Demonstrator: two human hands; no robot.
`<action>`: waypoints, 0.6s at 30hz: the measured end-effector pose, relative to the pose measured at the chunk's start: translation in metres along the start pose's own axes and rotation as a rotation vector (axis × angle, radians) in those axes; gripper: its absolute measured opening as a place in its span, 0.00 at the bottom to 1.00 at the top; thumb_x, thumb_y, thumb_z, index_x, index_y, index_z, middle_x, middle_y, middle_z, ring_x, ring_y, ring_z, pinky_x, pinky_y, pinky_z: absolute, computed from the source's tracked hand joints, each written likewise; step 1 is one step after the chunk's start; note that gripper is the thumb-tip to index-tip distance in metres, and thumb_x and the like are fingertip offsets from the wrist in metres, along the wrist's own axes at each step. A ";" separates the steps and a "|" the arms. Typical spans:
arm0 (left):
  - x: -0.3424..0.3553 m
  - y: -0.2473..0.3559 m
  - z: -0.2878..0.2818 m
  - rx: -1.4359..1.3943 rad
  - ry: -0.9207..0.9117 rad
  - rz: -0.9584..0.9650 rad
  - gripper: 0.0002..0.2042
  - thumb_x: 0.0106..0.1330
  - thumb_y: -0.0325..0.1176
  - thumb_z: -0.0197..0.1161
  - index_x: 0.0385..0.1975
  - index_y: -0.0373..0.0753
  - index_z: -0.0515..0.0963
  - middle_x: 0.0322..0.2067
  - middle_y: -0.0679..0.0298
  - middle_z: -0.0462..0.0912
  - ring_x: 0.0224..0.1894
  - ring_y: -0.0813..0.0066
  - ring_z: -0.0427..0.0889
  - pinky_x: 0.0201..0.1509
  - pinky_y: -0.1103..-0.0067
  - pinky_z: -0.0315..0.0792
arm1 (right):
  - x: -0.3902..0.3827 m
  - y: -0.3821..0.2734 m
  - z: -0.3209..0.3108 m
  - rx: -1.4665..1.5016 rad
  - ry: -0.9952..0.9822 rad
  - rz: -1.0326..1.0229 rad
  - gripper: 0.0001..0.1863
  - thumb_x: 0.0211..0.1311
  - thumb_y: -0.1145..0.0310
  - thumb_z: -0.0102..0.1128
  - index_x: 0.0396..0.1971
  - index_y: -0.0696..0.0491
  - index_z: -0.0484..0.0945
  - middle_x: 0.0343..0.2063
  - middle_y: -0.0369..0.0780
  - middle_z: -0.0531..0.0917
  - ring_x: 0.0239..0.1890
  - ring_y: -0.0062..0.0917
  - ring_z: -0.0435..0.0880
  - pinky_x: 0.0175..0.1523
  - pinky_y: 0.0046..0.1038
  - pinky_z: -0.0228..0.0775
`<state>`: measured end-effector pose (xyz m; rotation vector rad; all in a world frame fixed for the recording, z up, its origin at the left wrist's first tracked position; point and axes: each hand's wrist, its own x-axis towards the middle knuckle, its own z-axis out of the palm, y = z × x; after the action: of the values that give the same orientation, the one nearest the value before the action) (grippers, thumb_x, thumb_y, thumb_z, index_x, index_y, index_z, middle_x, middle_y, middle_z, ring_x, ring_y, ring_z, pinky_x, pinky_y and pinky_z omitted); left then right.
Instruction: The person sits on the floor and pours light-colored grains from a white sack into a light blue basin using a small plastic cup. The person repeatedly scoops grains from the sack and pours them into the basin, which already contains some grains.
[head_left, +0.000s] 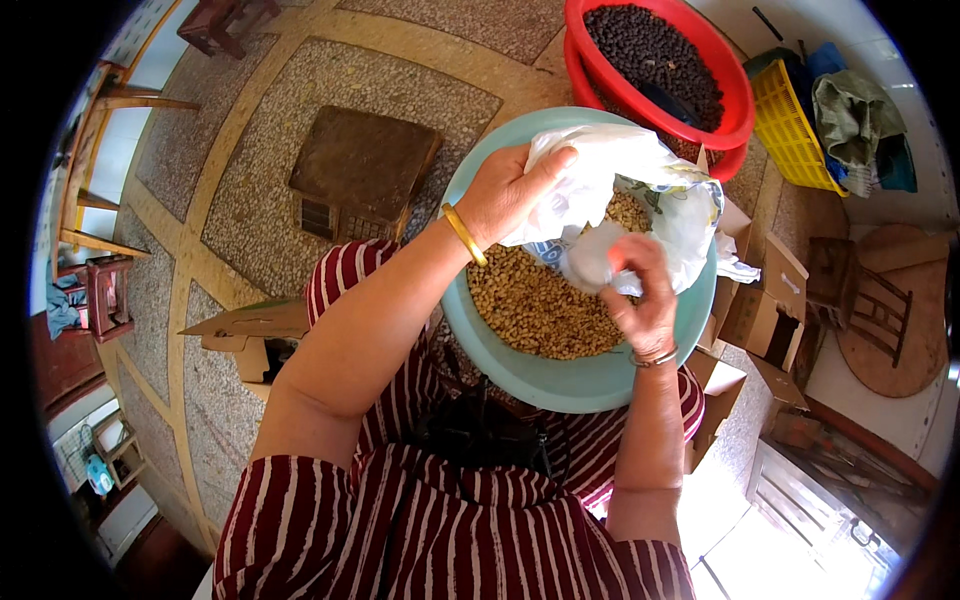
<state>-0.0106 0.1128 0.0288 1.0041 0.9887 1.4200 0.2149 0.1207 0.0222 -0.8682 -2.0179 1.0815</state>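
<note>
- Hands apart: my left hand (508,200) clamps the edge of a crumpled white plastic bag (610,150).
- Loose tan kernels (545,315) lie beneath it in a round pale-green plastic basin (575,388).
- My right hand (645,290) grips a blurred, rounded whitish object (592,258) above the kernels.
- Farther right, a red plastic basin (738,110) holds small dark pieces (645,50).

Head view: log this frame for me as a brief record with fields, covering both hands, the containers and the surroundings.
Left hand: grips white plastic bag
Right hand: holds blurred whitish object, kind unclear
Basin: pale blue-green, holding tan kernels
Beyond, right: red basin with dark pieces; yellow basket
Beyond, left: low wooden stool
</note>
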 end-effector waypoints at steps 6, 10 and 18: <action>0.001 -0.001 0.000 0.064 0.013 -0.026 0.19 0.66 0.43 0.50 0.41 0.30 0.73 0.33 0.66 0.78 0.33 0.84 0.75 0.36 0.86 0.71 | -0.006 -0.005 0.034 -0.209 -0.398 0.001 0.24 0.37 0.76 0.64 0.40 0.53 0.72 0.38 0.45 0.72 0.41 0.37 0.73 0.46 0.31 0.67; 0.001 0.003 0.002 0.101 0.013 0.021 0.19 0.66 0.44 0.50 0.40 0.30 0.73 0.32 0.66 0.78 0.33 0.84 0.75 0.36 0.85 0.71 | -0.008 0.000 0.040 -0.393 -0.362 -0.038 0.22 0.38 0.75 0.64 0.40 0.51 0.72 0.36 0.44 0.71 0.39 0.39 0.72 0.44 0.34 0.67; 0.001 0.002 0.002 0.128 0.003 -0.002 0.19 0.66 0.44 0.50 0.41 0.30 0.73 0.33 0.66 0.78 0.34 0.84 0.75 0.38 0.84 0.71 | -0.021 0.014 0.052 -0.449 -0.479 -0.013 0.16 0.39 0.72 0.63 0.33 0.50 0.73 0.34 0.42 0.71 0.39 0.37 0.72 0.44 0.35 0.67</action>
<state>-0.0090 0.1139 0.0314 1.0941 1.0938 1.3702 0.1879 0.0881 -0.0171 -0.8667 -2.7329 0.8990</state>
